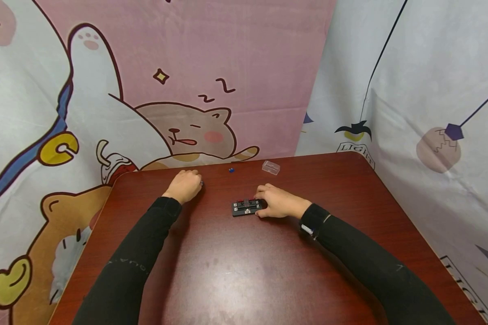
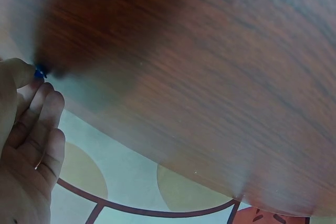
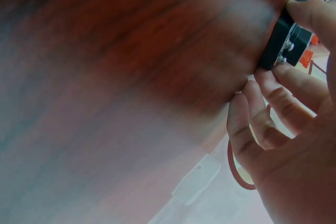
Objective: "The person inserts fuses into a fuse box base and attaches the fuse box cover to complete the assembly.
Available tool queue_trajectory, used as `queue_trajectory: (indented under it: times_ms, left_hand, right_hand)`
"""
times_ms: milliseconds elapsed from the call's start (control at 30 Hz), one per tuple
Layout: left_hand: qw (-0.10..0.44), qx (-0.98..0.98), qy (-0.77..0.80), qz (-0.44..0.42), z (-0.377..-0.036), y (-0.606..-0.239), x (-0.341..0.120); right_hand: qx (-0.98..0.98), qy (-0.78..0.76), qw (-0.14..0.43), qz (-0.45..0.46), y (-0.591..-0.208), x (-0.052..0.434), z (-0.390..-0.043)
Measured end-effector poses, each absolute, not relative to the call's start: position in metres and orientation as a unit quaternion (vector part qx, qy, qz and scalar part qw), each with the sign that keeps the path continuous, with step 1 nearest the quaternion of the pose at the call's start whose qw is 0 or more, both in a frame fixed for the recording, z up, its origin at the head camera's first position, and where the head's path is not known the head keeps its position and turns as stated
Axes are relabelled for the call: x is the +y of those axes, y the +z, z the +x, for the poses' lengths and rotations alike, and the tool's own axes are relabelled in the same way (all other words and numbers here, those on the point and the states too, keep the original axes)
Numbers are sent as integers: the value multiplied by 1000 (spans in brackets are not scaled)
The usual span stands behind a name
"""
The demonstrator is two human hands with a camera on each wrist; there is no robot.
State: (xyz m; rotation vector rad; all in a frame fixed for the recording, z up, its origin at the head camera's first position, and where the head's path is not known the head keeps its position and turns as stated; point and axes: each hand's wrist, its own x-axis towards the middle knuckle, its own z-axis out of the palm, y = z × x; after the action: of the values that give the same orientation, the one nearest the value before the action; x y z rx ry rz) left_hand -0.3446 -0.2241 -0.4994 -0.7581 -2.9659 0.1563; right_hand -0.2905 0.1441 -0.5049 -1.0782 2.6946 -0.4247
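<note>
Surface: dark red-brown wooden table [image 1: 244, 271], glossy, centre frame.
Backdrop: cartoon-cat cloth [image 1: 146, 90], upper left.
Left hand [image 1: 184, 185]: pinches small blue piece [image 2: 39, 73].
Right hand [image 1: 279, 202]: grips black block [image 1: 246, 207].

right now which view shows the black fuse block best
The head view: the whole black fuse block lies on the table, its right end held by the right hand. The right wrist view shows only one end, close and sideways. The left wrist view misses it.

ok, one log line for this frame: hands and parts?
left hand pinches small blue piece | right hand holds black fuse block on table | clear cover apart
</note>
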Motion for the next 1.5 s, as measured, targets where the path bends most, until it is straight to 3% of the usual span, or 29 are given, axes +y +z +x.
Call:
queue_trajectory:
  times_ms: [267, 667, 1300, 1500]
  left_hand:
    - [46, -968, 45, -241, -343, -498, -226]
    - [104, -958, 14, -267, -333, -496, -209]
    - [110, -937, -6, -331, -299, -472, -157]
    - [85, -933, -2, -351, -291, -465, -142]
  right_hand:
    - [913, -148, 108, -364, -504, 144, -290]
    - [915, -141, 105, -363, -505, 145, -291]
    - [913, -143, 100, -370, -507, 145, -293]
    - [912, -145, 99, -372, -507, 144, -295]
